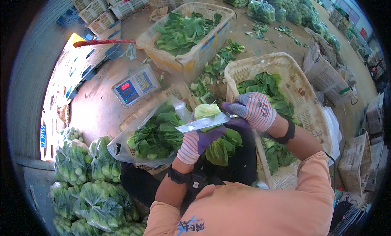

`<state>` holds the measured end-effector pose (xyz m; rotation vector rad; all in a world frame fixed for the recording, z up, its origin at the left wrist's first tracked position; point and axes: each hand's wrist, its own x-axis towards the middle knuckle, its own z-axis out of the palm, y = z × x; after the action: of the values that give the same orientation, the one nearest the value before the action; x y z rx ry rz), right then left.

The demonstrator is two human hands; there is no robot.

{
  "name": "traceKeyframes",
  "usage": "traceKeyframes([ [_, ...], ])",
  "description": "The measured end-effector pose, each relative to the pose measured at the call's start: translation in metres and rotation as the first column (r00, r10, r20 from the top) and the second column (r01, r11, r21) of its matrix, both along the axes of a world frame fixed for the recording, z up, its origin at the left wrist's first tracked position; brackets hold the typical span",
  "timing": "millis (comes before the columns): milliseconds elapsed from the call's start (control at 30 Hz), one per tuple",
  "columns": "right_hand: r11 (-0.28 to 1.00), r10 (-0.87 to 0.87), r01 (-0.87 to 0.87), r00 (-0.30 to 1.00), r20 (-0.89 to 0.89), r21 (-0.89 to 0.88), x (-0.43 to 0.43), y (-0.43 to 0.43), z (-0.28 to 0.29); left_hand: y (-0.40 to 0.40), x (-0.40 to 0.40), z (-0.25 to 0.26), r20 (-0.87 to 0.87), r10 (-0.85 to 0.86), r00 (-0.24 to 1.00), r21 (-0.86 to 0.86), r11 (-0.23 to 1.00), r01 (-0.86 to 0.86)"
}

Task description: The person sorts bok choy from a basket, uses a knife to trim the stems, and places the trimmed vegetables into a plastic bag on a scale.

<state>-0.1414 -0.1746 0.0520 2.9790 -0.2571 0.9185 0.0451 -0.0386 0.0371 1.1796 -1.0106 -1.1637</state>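
My left hand [191,146], in a striped glove with purple coating, grips a head of bok choy [207,110]. Its pale base points up, and green leaves hang below the hand. In my right hand [255,109], gloved alike, is the handle of a knife. The broad knife blade [203,123] lies across the near side of the base, covering part of it; I cannot tell how deep the edge sits. Left of my hands, a plastic-lined crate holds bok choy [162,132]. A large plastic crate [308,104] on the right holds more leafy greens [268,89].
A digital scale [136,85] with a lit display stands left of centre. Beyond it is a tub [195,63] of greens with a red-wrapped pole [105,42] at its side. Bagged vegetables [100,202] pile up at lower left. Loose trimmings [220,60] litter the floor.
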Motion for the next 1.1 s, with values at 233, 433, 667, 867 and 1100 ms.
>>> traceKeyframes([
  [233,0.895,-0.348,0.397,0.906,-0.242,0.201,0.002,-0.064,0.012,0.004,0.008,0.019,0.294,0.169,0.941,-0.195,0.974,-0.115],
  [433,0.069,-0.75,0.341,0.638,-0.176,0.938,-0.072,-0.123,-0.07,0.003,0.015,0.008,0.233,0.181,0.955,-0.254,0.96,-0.12],
  [667,-0.327,-0.676,0.667,0.33,-0.659,0.67,-0.214,-0.026,-0.305,0.03,0.023,-0.013,-0.653,-0.137,0.745,-0.174,0.984,0.029],
  [867,0.265,-0.067,0.952,-0.141,-0.988,-0.154,-0.259,-0.023,-0.333,0.065,0.032,-0.036,-0.873,-0.155,0.463,-0.255,0.953,-0.162],
  [1100,0.26,-0.507,0.006,0.852,0.131,0.966,-0.085,0.015,-0.09,0.067,0.055,-0.056,-0.617,0.055,0.785,-0.186,0.959,-0.214],
])
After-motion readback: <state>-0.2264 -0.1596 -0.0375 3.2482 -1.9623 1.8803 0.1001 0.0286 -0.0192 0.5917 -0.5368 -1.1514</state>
